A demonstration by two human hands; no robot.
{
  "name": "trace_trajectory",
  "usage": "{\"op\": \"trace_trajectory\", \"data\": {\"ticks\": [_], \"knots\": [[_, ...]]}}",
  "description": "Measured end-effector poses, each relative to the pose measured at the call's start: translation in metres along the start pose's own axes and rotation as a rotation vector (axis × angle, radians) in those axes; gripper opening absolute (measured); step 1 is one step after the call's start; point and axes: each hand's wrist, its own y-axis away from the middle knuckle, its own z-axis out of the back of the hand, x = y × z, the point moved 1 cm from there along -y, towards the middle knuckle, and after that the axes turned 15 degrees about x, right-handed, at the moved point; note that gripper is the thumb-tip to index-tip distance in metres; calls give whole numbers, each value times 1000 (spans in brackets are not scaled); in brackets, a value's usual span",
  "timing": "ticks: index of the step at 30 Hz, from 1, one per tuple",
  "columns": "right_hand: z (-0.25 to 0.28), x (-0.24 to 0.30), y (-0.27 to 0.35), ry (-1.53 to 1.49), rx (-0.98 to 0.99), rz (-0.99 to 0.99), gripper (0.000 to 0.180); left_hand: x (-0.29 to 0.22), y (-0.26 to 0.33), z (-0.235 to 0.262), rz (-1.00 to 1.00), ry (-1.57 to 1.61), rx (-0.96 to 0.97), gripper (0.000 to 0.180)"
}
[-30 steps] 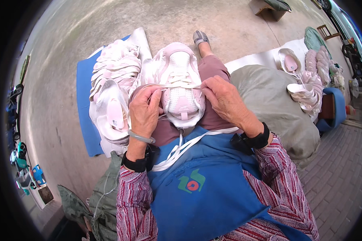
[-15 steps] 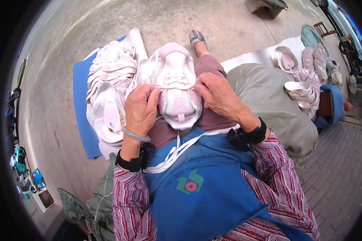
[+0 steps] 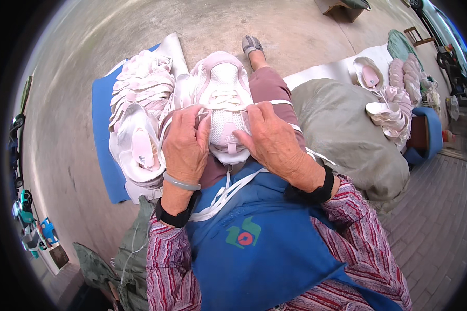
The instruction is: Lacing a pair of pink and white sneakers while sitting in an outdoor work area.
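Note:
A pink and white shoe upper (image 3: 224, 72) lies over my lap, toe pointing away, with a white shoelace (image 3: 225, 107) threaded across its front. My left hand (image 3: 186, 142) is closed on the left edge of the opening, its thumb beside the mesh tongue (image 3: 224, 124). On the opposite edge, my right hand (image 3: 277, 145) grips with curled fingers, its thumb pressed on the tongue. A loose lace end trails from under the right fingers across my thigh. Another lace strand passes beside my left hand. My fingertips are partly hidden.
Stacked pink and white uppers (image 3: 142, 85) lie on a blue sheet (image 3: 105, 129) to the left. A grey-green sack (image 3: 347, 140) bulges at my right, with more uppers (image 3: 392, 116) beyond it near a blue chair (image 3: 428, 135). White laces (image 3: 223, 202) rest on my blue apron (image 3: 264, 259).
Both hands have shifted from pinching at the lace to gripping the upper's edges. The right thumb has come onto the tongue, and a lace end now lies across my right thigh.

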Motion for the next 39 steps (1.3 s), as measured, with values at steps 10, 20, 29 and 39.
{"op": "trace_trajectory", "data": {"ticks": [10, 20, 29, 39], "knots": [[-4, -21, -6, -133, -149, 234, 25, 12, 1, -20, -120, -205, 45, 31], [2, 1, -27, 480, -91, 234, 11, 3, 6, -12, -89, -360, -129, 26], [-4, 33, -11, -278, 65, 218, 9, 16, 4, -22, -73, -246, -95, 28], [-35, 29, -49, 141, -107, 113, 10, 24, 1, -17, -90, 60, -92, 23]]}}
